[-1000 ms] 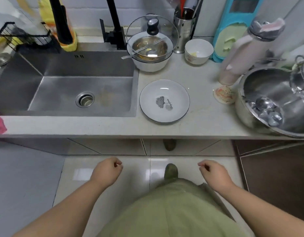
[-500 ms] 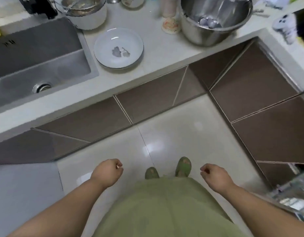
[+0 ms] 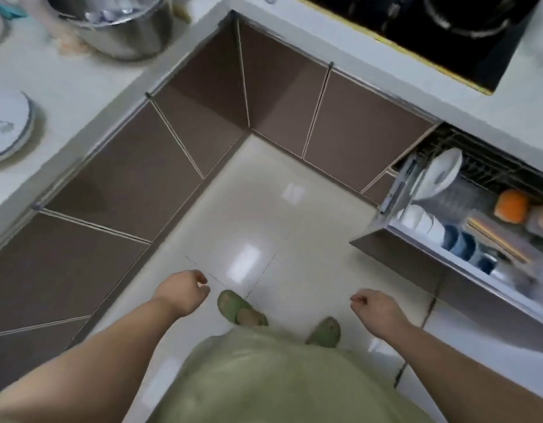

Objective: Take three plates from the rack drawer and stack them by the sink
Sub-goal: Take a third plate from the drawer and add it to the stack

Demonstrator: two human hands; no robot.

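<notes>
The view is swinging right to the open rack drawer (image 3: 465, 215); both hands, left (image 3: 185, 293) and right (image 3: 378, 309), are hanging loosely curled, holding nothing, plates on the desk (image 3: 81, 87).

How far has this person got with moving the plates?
Partly done: at least one plate lies on the counter; its count is unclear. Both hands, left and right, are empty. The rack drawer stands open, a white plate upright inside, not yet fetched.
</notes>
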